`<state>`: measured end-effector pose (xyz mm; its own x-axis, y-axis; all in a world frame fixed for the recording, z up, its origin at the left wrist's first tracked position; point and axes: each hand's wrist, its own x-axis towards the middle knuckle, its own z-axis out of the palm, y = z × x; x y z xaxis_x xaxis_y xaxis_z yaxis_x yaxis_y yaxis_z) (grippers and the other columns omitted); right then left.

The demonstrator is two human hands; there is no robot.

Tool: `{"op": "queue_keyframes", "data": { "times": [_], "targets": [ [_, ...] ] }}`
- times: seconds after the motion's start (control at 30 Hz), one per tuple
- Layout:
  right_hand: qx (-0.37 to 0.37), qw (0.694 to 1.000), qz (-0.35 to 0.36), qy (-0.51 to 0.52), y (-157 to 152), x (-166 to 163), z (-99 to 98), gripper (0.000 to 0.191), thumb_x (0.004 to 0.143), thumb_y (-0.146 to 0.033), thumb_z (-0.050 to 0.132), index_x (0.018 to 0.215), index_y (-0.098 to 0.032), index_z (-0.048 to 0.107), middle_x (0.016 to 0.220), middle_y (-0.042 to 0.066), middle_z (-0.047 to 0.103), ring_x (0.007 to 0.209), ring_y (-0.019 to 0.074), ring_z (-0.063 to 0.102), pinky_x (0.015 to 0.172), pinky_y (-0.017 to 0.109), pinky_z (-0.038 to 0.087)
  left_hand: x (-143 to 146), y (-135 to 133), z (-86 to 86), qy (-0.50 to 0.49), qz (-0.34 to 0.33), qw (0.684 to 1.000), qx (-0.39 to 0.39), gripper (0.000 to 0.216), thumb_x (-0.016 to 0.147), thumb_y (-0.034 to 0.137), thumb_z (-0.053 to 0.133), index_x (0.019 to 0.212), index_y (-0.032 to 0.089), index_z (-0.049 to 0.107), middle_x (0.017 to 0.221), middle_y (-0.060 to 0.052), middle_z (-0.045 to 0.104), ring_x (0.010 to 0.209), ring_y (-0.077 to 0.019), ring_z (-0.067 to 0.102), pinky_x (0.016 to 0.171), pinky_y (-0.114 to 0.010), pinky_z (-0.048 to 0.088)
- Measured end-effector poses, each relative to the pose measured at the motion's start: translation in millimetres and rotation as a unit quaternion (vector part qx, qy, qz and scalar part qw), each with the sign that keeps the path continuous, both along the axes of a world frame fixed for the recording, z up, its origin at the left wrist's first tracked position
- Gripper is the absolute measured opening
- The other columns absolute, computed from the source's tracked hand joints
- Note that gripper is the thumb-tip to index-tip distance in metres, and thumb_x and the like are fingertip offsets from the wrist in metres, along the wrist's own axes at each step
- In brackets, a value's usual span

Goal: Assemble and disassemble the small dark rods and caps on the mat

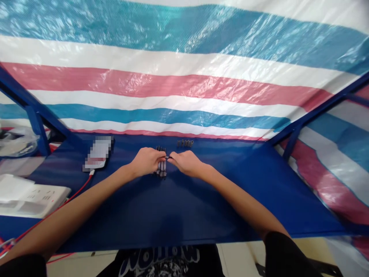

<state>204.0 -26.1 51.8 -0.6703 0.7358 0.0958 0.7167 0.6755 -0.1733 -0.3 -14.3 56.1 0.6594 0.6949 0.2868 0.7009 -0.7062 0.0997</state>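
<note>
My left hand (147,161) and my right hand (186,161) meet over a small bundle of dark pen-like sticks (162,168) lying on the blue table top (184,207). Both hands are closed in a pinch around a thin dark stick held between their fingertips, just above the bundle. A short row of small grey caps (185,143) stands a little beyond my right hand, apart from it.
A phone (98,153) with a red cable lies left of my left hand. A white power strip (34,198) sits at the left edge. Blue frame bars rise at both sides. A striped tarpaulin (184,77) closes off the back.
</note>
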Motion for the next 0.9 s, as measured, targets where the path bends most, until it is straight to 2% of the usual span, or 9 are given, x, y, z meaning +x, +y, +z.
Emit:
{"op": "queue_keyframes", "data": {
  "times": [0.17, 0.27, 0.33, 0.43, 0.6, 0.67, 0.77, 0.83, 0.9],
  "targets": [
    [-0.106, 0.991, 0.009, 0.083, -3, 2, 12.2, 0.033, 0.100, -0.034, 0.033, 0.079, -0.017, 0.051, 0.063, 0.000, 0.051, 0.057, 0.0118, 0.042, 0.058, 0.025, 0.025, -2, -4, 2.5, 0.001, -0.048, 0.996, 0.074, 0.023, 0.085, 0.020, 0.044, 0.066, 0.018, 0.057, 0.059, -0.001, 0.062, 0.052, -0.0115, 0.054, 0.048, -0.023, 0.025],
    [-0.225, 0.954, 0.038, 0.192, -1, 5, 12.1, 0.040, 0.100, -0.038, 0.031, 0.070, -0.017, 0.047, 0.063, -0.002, 0.047, 0.058, 0.0108, 0.042, 0.059, 0.024, 0.031, -3, -6, 2.6, 0.010, -0.064, 0.992, 0.106, 0.024, 0.086, 0.020, 0.043, 0.068, 0.018, 0.058, 0.059, 0.000, 0.061, 0.051, -0.0111, 0.052, 0.047, -0.024, 0.024],
    [-0.343, 0.903, 0.048, 0.256, 3, 7, 8.6, 0.043, 0.099, -0.045, 0.032, 0.066, -0.018, 0.043, 0.058, -0.004, 0.041, 0.053, 0.0096, 0.039, 0.055, 0.023, 0.034, -4, -7, 1.6, 0.019, -0.069, 0.990, 0.124, 0.024, 0.087, 0.021, 0.043, 0.069, 0.018, 0.058, 0.060, 0.001, 0.060, 0.052, -0.0109, 0.052, 0.047, -0.024, 0.024],
    [-0.502, 0.803, 0.058, 0.316, 8, 10, 2.5, 0.047, 0.095, -0.052, 0.041, 0.061, -0.020, 0.035, 0.052, -0.008, 0.029, 0.046, 0.0070, 0.029, 0.048, 0.021, 0.036, -4, -7, 0.5, 0.040, -0.073, 0.985, 0.153, 0.024, 0.088, 0.022, 0.042, 0.072, 0.018, 0.059, 0.060, 0.001, 0.059, 0.053, -0.0107, 0.051, 0.047, -0.024, 0.024],
    [-0.642, 0.681, 0.053, 0.349, 12, 13, -2.5, 0.043, 0.093, -0.049, 0.047, 0.065, -0.020, 0.035, 0.052, -0.011, 0.022, 0.042, 0.0052, 0.020, 0.044, 0.019, 0.033, -7, -3, 0.0, 0.083, -0.095, 0.968, 0.218, 0.025, 0.091, 0.023, 0.038, 0.079, 0.018, 0.059, 0.060, 0.000, 0.055, 0.055, -0.0104, 0.049, 0.050, -0.025, 0.030],
    [-0.680, 0.645, 0.043, 0.347, 14, 13, -4.5, 0.041, 0.094, -0.048, 0.046, 0.067, -0.020, 0.035, 0.052, -0.011, 0.020, 0.042, 0.0050, 0.018, 0.043, 0.018, 0.031, -10, 0, -2.7, 0.089, -0.102, 0.959, 0.247, 0.025, 0.092, 0.023, 0.037, 0.081, 0.018, 0.058, 0.059, 0.000, 0.053, 0.055, -0.0105, 0.048, 0.051, -0.025, 0.032],
    [-0.700, 0.627, 0.033, 0.340, 16, 14, -7.0, 0.040, 0.095, -0.047, 0.044, 0.068, -0.020, 0.035, 0.052, -0.011, 0.020, 0.041, 0.0047, 0.017, 0.042, 0.017, 0.029, -14, 4, -8.5, 0.092, -0.115, 0.949, 0.279, 0.024, 0.094, 0.024, 0.035, 0.087, 0.019, 0.058, 0.060, 0.001, 0.053, 0.055, -0.0107, 0.048, 0.051, -0.025, 0.033],
    [-0.692, 0.638, 0.031, 0.336, 16, 15, -5.8, 0.040, 0.095, -0.048, 0.044, 0.068, -0.020, 0.036, 0.052, -0.011, 0.021, 0.041, 0.0045, 0.017, 0.042, 0.017, 0.029, -15, 5, -10.7, 0.094, -0.115, 0.944, 0.296, 0.025, 0.095, 0.024, 0.034, 0.089, 0.019, 0.058, 0.061, 0.001, 0.054, 0.056, -0.0107, 0.048, 0.052, -0.025, 0.034],
    [-0.671, 0.661, 0.035, 0.334, 15, 15, -1.6, 0.041, 0.095, -0.049, 0.044, 0.068, -0.020, 0.037, 0.052, -0.011, 0.021, 0.041, 0.0046, 0.018, 0.041, 0.017, 0.029, -13, 4, -10.2, 0.090, -0.112, 0.938, 0.317, 0.025, 0.094, 0.022, 0.033, 0.089, 0.019, 0.058, 0.061, 0.001, 0.054, 0.056, -0.0109, 0.049, 0.053, -0.026, 0.034]
  ]
}}
